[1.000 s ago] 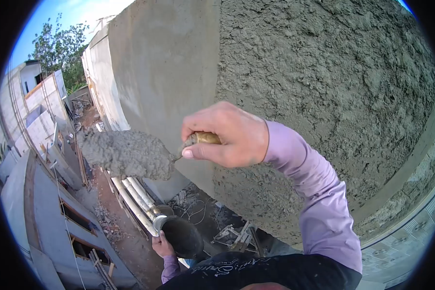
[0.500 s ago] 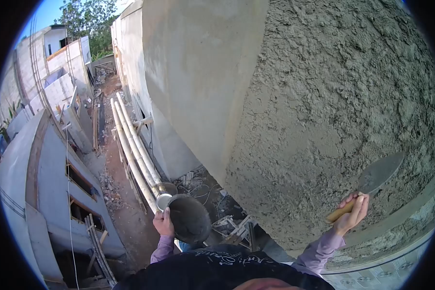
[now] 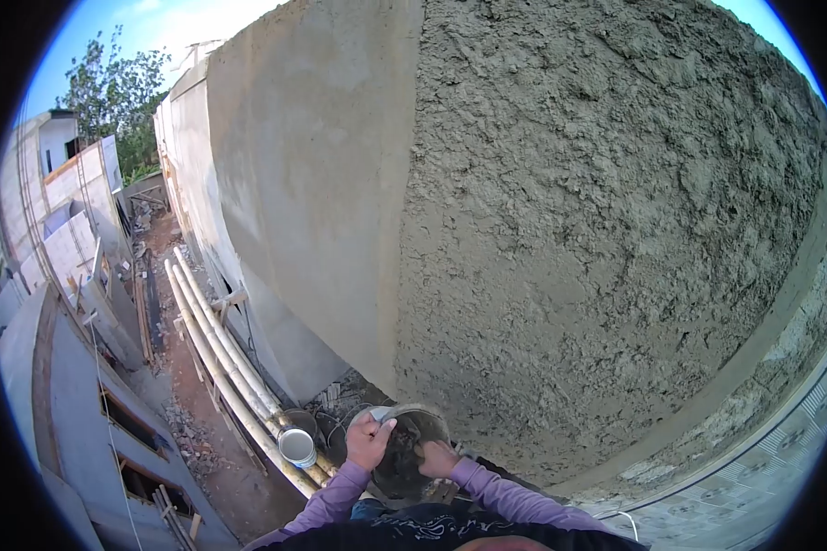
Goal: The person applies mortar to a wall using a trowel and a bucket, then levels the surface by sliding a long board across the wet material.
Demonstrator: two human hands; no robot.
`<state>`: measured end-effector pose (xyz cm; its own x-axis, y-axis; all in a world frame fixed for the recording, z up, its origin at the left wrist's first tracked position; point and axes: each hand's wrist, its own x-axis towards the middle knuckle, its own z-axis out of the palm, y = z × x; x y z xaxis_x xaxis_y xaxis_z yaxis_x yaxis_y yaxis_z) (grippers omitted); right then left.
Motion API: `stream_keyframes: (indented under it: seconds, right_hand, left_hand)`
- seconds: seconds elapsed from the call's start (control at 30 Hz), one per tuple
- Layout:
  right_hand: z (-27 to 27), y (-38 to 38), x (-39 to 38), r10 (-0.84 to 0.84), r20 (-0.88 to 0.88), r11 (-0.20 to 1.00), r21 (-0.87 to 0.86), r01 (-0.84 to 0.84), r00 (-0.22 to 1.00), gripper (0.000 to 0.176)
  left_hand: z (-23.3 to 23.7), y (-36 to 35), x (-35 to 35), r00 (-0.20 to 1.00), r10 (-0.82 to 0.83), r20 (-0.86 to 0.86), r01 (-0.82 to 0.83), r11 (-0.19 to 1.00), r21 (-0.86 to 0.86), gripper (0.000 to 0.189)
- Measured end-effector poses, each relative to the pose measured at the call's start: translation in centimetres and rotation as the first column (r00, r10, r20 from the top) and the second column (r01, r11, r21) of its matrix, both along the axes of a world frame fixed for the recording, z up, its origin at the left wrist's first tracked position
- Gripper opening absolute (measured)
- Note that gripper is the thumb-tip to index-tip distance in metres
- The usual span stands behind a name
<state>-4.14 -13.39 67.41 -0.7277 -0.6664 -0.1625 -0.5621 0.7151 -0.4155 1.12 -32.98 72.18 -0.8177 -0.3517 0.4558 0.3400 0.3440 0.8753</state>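
Gripping the rim of a dark bucket (image 3: pixel 424 424), the left hand (image 3: pixel 368 444) has its thumb and fingers clamped on the near-left edge. The bucket is at the lower centre, directly in front of the wearer's body and below the wall. The right hand (image 3: pixel 438 459) reaches into the bucket at its right side, fingers curled; whether they close on anything cannot be told, since their tips are hidden. To the left, a white pail (image 3: pixel 297 446) appears beside pale bamboo poles (image 3: pixel 213 344). Above, a smooth grey wall section (image 3: pixel 317 174) adjoins a coarse, rough-textured section (image 3: pixel 606 202). A patterned pale surface (image 3: pixel 753 477) borders the lower right.
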Motion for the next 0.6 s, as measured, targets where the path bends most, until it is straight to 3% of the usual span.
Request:
stream_keyframes:
  seconds: [0.1, 0.2, 0.27, 0.3, 0.37, 0.43, 0.5, 0.53, 0.57, 0.6]
  right_hand:
    - [0.9, 0.6, 3.6, 0.194, -0.347, 0.977, -0.02, -0.214, 0.918, 0.031]
    - [-0.6, 2.9, 1.8, 0.442, 0.081, 0.811, 0.39, -0.436, 0.893, 0.047]
    - [-0.6, 2.5, -0.6, 0.233, -0.187, 0.972, 0.069, -0.224, 0.954, 0.055]
    - [-0.4, 2.6, -0.8, 0.099, -0.279, 0.986, -0.103, -0.132, 0.955, 0.059]
    - [-0.8, 0.4, 1.5, 0.18, -0.273, 0.982, -0.002, -0.187, 0.945, 0.058]
    - [-1.1, -0.2, 4.0, 0.31, -0.218, 0.948, 0.149, -0.282, 0.925, 0.048]
    - [2.1, 1.8, 3.4, 0.342, 0.011, 0.897, 0.295, -0.33, 0.94, 0.036]
    - [1.2, 3.7, 2.3, 0.228, -0.031, 0.964, 0.146, -0.221, 0.973, 0.027]
    - [1.1, 4.9, -0.4, 0.375, 0.099, 0.897, 0.213, -0.388, 0.922, 0.027]
    - [2.3, 6.4, -1.2, 0.117, 0.202, 0.993, 0.001, -0.12, 0.972, 0.028]
  left_hand:
    - [1.6, -0.6, -0.9, 0.997, 0.042, -0.059, -0.041, 0.999, 0.01, 0.045]
    - [1.2, -1.1, -0.7, 0.995, 0.053, -0.085, -0.053, 0.999, -0.006, 0.046]
    - [1.5, -0.7, -0.3, 0.996, 0.012, -0.083, -0.019, 0.997, -0.076, 0.047]
    - [1.2, -0.4, -0.4, 0.994, -0.013, -0.106, 0.004, 0.996, -0.086, 0.047]
    - [2.6, 0.2, -0.3, 0.991, -0.032, -0.127, 0.011, 0.986, -0.169, 0.046]
    - [3.2, -0.4, -0.6, 0.992, -0.014, -0.127, -0.008, 0.985, -0.173, 0.045]
    - [3.4, -1.6, -0.6, 0.994, 0.043, -0.1, -0.051, 0.995, -0.081, 0.047]
    - [3.2, -1.9, -0.4, 0.995, 0.06, -0.082, -0.062, 0.998, -0.026, 0.048]
    - [2.9, -1.8, -0.1, 0.995, 0.039, -0.089, -0.043, 0.998, -0.044, 0.048]
    - [2.6, -1.5, 0.0, 0.995, 0.016, -0.097, -0.022, 0.998, -0.063, 0.049]
